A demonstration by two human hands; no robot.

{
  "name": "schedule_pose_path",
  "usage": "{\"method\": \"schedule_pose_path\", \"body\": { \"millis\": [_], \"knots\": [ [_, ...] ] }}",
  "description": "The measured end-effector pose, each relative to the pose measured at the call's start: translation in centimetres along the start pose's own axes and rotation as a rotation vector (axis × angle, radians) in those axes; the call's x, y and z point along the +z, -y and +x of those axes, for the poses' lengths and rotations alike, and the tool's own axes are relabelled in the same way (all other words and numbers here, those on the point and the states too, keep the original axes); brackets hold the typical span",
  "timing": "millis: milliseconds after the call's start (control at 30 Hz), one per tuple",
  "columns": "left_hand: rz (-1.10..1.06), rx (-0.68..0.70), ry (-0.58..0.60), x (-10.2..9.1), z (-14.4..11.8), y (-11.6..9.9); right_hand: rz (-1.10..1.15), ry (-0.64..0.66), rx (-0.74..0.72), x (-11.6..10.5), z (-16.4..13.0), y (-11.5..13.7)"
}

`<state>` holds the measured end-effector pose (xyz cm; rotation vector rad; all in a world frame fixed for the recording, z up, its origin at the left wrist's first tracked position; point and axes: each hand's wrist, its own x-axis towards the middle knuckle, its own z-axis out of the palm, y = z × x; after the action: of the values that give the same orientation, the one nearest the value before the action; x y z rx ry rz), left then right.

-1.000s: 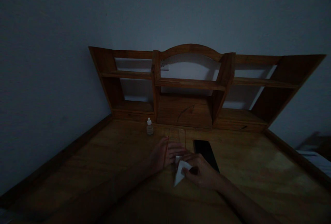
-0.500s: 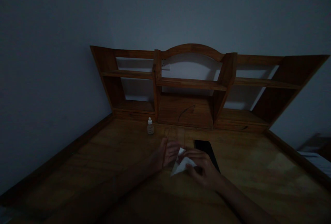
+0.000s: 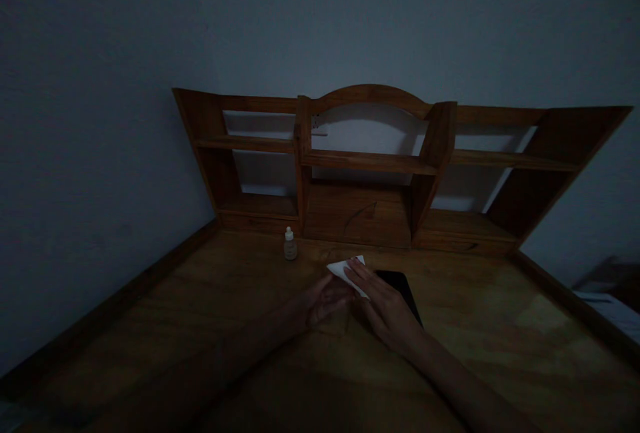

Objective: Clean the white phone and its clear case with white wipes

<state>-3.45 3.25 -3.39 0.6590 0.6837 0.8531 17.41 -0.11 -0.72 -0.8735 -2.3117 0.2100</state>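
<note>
Wooden desk (image 3: 200,313); right hand (image 3: 385,303) flat on white cloth (image 3: 345,268).

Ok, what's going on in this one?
A person is at a dim wooden desk with both hands out. The right hand lies flat on a white cloth, pressing it down, with a clear sheet seemingly under it, too faint to be sure. The left hand rests beside it. A dark phone lies just right of the hands and a small bottle stands behind them.

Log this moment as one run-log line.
right hand: flat on white cloth | left hand: beside it on desk | phone, bottle: untouched
</note>
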Motion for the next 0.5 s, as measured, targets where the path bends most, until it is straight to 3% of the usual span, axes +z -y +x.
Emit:
{"method": "schedule_pose_path", "body": {
  "millis": [300, 500],
  "knots": [
    [0.095, -0.116, 0.005, -0.1, -0.1, -0.3, 0.009, -0.124, 0.089, 0.5, -0.2, -1.1],
    [0.063, -0.097, -0.011, 0.0, 0.1, 0.0, 0.099, -0.145, 0.088, 0.5, -0.3, -1.1]
  ]
}}
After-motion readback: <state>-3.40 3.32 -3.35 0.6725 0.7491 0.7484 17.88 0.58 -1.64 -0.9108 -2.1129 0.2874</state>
